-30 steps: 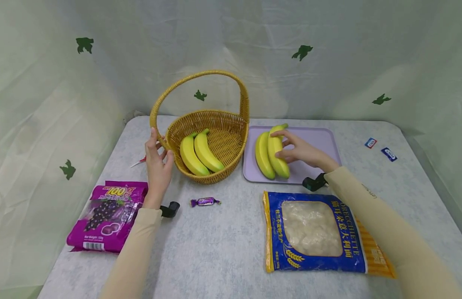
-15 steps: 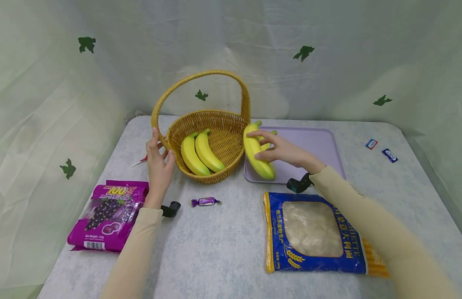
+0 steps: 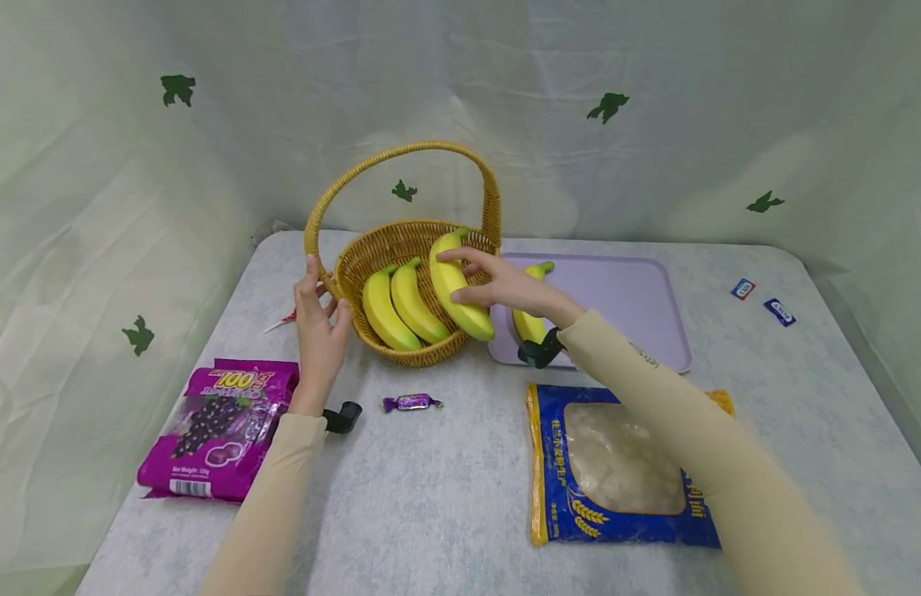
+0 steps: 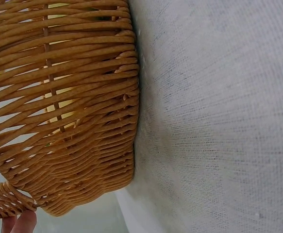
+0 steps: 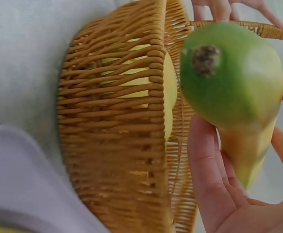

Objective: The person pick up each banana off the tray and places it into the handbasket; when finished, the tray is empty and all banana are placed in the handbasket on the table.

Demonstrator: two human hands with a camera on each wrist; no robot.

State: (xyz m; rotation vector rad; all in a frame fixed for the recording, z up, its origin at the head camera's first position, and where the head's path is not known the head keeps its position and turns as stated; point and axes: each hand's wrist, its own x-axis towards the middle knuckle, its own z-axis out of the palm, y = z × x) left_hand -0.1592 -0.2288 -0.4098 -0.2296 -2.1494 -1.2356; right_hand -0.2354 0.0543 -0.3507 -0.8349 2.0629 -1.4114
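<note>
My right hand (image 3: 497, 281) grips a yellow banana (image 3: 453, 285) between thumb and fingers, over the right rim of a wicker basket (image 3: 419, 358). In the right wrist view the banana's green end (image 5: 228, 73) faces the camera, beside the basket wall (image 5: 112, 121). Two bananas (image 3: 386, 310) lie side by side inside the basket. My left hand (image 3: 320, 331) holds the basket at the left foot of its tall handle; in the left wrist view only its fingertips (image 4: 22, 223) show at the handle. One more banana (image 3: 530, 323) lies on the lilac tray (image 3: 616, 290), partly hidden behind my right hand.
A purple candy bag (image 3: 218, 430) lies at the left, with a small purple-wrapped candy (image 3: 412, 402) in front of the basket. The blue pasta bag (image 3: 624, 463) sits under my right forearm. Two small wrapped sweets (image 3: 780, 312) are at the far right.
My right hand has lifted one banana off the tray and carried it left to above the basket's right side. The left hand has stayed at the basket handle.
</note>
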